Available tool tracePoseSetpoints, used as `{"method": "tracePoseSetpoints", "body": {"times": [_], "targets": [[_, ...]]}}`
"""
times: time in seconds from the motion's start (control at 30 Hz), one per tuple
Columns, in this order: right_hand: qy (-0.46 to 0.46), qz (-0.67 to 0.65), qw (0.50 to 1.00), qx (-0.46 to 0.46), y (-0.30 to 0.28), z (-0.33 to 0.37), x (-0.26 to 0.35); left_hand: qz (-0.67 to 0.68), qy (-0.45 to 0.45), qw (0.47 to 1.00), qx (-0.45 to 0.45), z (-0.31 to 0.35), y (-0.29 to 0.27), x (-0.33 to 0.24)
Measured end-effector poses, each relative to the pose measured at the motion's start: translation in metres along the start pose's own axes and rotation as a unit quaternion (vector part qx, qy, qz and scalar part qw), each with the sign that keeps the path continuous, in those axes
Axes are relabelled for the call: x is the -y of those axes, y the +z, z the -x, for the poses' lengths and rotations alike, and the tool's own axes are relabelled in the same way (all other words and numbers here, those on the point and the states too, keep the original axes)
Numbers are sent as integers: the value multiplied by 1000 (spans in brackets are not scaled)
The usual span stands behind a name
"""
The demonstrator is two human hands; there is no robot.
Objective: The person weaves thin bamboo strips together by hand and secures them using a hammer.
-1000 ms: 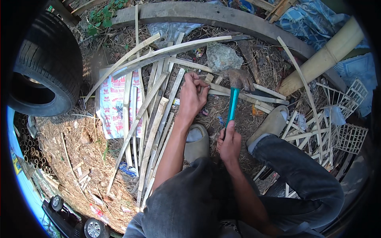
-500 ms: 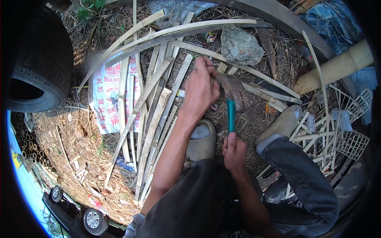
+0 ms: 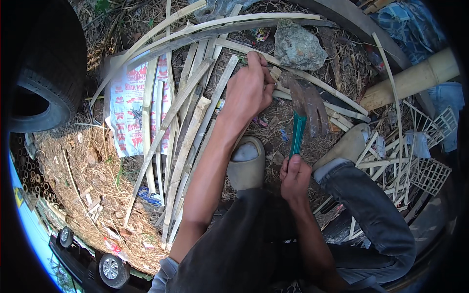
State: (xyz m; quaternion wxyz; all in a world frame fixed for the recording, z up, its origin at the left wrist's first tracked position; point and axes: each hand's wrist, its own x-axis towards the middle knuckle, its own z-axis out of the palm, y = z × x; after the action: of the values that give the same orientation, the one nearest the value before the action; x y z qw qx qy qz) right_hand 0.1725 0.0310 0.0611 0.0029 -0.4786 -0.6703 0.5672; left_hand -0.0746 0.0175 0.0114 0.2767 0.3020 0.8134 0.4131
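My left hand (image 3: 250, 88) is closed, its fingers curled together near a long pale bamboo strip (image 3: 244, 48). What it grips, if anything, is hidden by the fingers. My right hand (image 3: 295, 178) wraps round the green handle of a chopping knife (image 3: 298, 134), whose broad, dark, rusty blade points away from me. That blade is blurred and sits to the right of my left hand, above short strips and a small wood block (image 3: 275, 73) on the dirt. Between the hands and my legs is my left shoe (image 3: 245, 171); my right shoe (image 3: 344, 146) is right of the knife.
Many bamboo strips (image 3: 188, 146) lie at left, some over a printed sack (image 3: 129, 115). A grey rock (image 3: 299, 46) sits beyond my hands. A thick bamboo pole (image 3: 410, 80) and a broken plastic basket (image 3: 431, 176) are at right. A large tyre (image 3: 53, 73) stands far left.
My left hand has moved slightly away from me. The chopping knife has shifted to the right with its handle tilted more, and my right hand has moved a little right and away.
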Motion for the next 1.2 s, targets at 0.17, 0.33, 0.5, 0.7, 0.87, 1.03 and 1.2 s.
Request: {"method": "tracePoseSetpoints", "body": {"times": [0.17, 0.33, 0.5, 0.7, 0.87, 1.03, 1.2], "targets": [[0, 52, 999, -8, -2, -4, -6, -33, 23, 999, 9, -8, -9, -1], [67, -64, 994, -62, -5, -16, 0, -46, 36, 998, 23, -12, -8, -6], [36, -11, 996, -84, -15, -30, 9, -137, 53, 980, -138, 22, -14, -1], [-113, 169, 958, -203, -15, -79, 16, -187, -42, 972, -137, 80, 11, -10], [-257, 196, 914, -245, -36, -132, 1, -89, -125, 986, -59, 82, 33, -6], [-105, 204, 963, -144, -59, -133, 10, -27, -34, 998, -54, 93, 35, 14], [-224, 182, 946, -149, -70, -132, -11, -16, -57, 998, -9, 88, 53, -14]]}}
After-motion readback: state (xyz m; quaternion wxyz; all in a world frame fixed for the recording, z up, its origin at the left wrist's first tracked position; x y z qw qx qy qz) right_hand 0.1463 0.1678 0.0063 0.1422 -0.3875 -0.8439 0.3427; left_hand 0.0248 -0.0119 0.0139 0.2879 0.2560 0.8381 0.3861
